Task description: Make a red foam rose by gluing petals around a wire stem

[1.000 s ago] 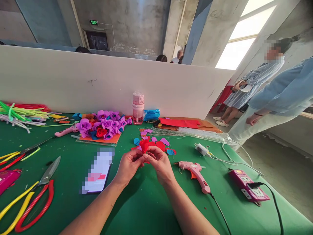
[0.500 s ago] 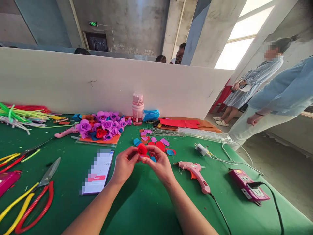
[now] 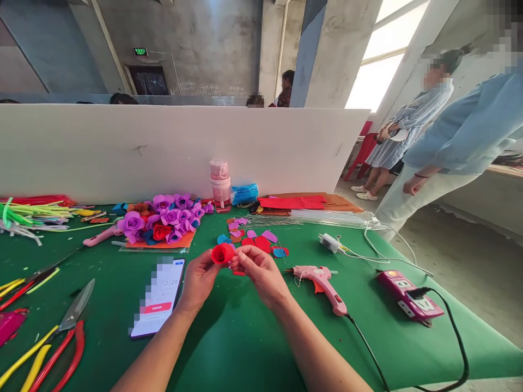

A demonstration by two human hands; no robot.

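Observation:
A red foam rose [image 3: 223, 253] with a rolled centre is held up over the green table, its opening turned towards me. My left hand [image 3: 201, 280] is closed on its left side, thumb and fingers pinching the base. From the other side my right hand [image 3: 263, 275] pinches at the rose's right edge; its fingertips partly hide what they grip. Just behind the hands lie loose cut petals [image 3: 263, 243] in red, purple and blue. To the right of my right hand rests a pink glue gun [image 3: 321, 280]. A phone [image 3: 159, 299] lies left of my left hand.
Finished purple and red roses [image 3: 165, 218] are heaped at the back left, near a pink bottle [image 3: 220, 188]. Scissors [image 3: 75, 310] lie front left. A power strip [image 3: 408, 296] with cords sits right. A white partition [image 3: 171, 147] stands behind; two people stand beyond the table's right side.
The rose has tilted, now showing its opening towards me, and sits slightly further left. My right fingers have shifted to its right edge. The whole view has turned slightly.

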